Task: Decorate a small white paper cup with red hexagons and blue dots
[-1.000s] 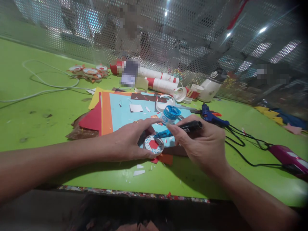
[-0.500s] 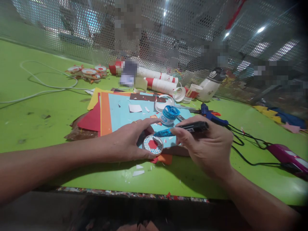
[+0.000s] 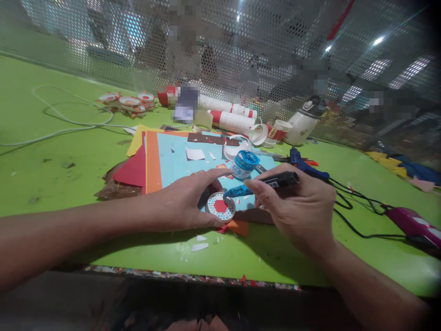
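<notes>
My left hand [image 3: 188, 197] curls round the left side of a small round white disc [image 3: 212, 210], thumb at its lower edge. A red hexagon [image 3: 221, 206] sits in the disc's middle, ringed by white sections dotted in blue. My right hand [image 3: 296, 207] grips a black marker [image 3: 275, 180] whose front end is smeared with blue paint. The marker's tip is at the upper right of the disc; whether it touches cannot be made out. Just behind stands an open jar of blue paint [image 3: 245, 164], close to my left fingertips.
Coloured paper sheets [image 3: 172, 170] with white scraps lie under the jar. A blue glue gun [image 3: 305, 166] with a black cable is at right, near a magenta device [image 3: 413, 223]. Stacked paper cups [image 3: 234, 123], a white kettle [image 3: 305, 124] and decorated discs [image 3: 129, 102] stand farther back.
The marker tip has shifted slightly right along the disc's upper edge. The whole view has moved a little; both hands keep their holds.
</notes>
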{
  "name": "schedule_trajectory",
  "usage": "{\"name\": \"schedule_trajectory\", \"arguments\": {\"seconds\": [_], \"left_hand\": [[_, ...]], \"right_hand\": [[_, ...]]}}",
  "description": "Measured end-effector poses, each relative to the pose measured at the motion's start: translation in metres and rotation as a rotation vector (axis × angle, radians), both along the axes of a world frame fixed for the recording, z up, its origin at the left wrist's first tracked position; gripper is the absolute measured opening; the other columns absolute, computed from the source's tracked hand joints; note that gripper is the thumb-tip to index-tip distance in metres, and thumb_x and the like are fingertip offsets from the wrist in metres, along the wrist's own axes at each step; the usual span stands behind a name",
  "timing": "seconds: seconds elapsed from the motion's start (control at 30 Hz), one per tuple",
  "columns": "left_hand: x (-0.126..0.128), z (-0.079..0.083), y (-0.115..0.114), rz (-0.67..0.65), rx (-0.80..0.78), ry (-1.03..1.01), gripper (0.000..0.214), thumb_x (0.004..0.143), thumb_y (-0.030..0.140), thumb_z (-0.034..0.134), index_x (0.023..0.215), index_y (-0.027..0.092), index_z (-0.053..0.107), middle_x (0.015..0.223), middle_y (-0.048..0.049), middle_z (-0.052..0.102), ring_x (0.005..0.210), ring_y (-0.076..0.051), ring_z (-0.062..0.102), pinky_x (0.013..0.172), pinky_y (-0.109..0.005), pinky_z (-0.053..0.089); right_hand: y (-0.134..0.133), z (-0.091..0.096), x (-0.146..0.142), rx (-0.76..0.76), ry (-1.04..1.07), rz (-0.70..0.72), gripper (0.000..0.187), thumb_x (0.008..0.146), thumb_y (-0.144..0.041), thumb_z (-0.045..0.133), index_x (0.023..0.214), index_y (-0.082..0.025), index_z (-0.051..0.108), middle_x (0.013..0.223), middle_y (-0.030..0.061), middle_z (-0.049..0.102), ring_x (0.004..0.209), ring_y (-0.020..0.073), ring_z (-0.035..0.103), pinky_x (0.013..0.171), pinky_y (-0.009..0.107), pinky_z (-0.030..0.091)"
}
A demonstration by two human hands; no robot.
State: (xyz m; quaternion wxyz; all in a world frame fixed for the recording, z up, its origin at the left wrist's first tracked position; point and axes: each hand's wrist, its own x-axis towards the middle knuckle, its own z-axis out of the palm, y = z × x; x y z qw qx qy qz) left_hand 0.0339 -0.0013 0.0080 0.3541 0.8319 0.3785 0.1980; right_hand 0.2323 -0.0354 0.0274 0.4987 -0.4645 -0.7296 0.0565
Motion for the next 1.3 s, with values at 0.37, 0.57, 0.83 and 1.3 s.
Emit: {"name": "schedule_trajectory", "arguments": {"seconds": [0.37, 0.57, 0.83, 1.3], "left_hand": [[0.0006, 0.0019, 0.0003, -0.014, -0.025, -0.02, 0.082, 0.073, 0.028, 0.073, 0.146, 0.023, 0.037, 0.115, -0.0068, 0.065, 0.101, -0.026, 0.063, 0.084, -0.035, 0.049], [0.0009, 0.0013, -0.0006, 0.006, -0.033, -0.011, 0.079, 0.074, 0.03, 0.072, 0.145, 0.023, 0.038, 0.115, -0.0084, 0.064, 0.101, -0.026, 0.062, 0.083, -0.036, 0.049], [0.0012, 0.0003, 0.0006, -0.012, -0.021, -0.015, 0.077, 0.074, 0.033, 0.071, 0.143, 0.02, 0.04, 0.11, -0.0085, 0.064, 0.09, -0.023, 0.062, 0.078, -0.034, 0.048], [-0.0006, -0.0046, 0.0026, 0.006, -0.002, 0.007, 0.086, 0.073, 0.038, 0.073, 0.148, 0.021, 0.034, 0.123, -0.0107, 0.062, 0.109, -0.029, 0.061, 0.09, -0.038, 0.049]], "right_hand": [[0.0016, -0.003, -0.0005, -0.016, 0.014, 0.012, 0.025, 0.079, -0.032, 0.076, 0.064, -0.018, 0.061, 0.05, -0.0053, 0.056, 0.044, 0.0077, 0.046, 0.044, 0.022, 0.037], [0.0026, -0.0023, -0.0005, -0.039, 0.036, 0.018, 0.027, 0.079, -0.033, 0.076, 0.062, -0.019, 0.061, 0.048, -0.0056, 0.054, 0.042, 0.0079, 0.044, 0.043, 0.023, 0.036], [-0.0031, 0.0006, -0.0055, -0.104, 0.049, -0.055, 0.03, 0.081, -0.035, 0.073, 0.061, -0.018, 0.058, 0.048, -0.0063, 0.049, 0.044, 0.0068, 0.038, 0.041, 0.021, 0.032], [-0.001, -0.0034, -0.004, -0.057, -0.014, -0.083, 0.041, 0.079, -0.045, 0.073, 0.056, -0.017, 0.054, 0.05, -0.0052, 0.048, 0.049, 0.0076, 0.038, 0.046, 0.024, 0.031]]}}
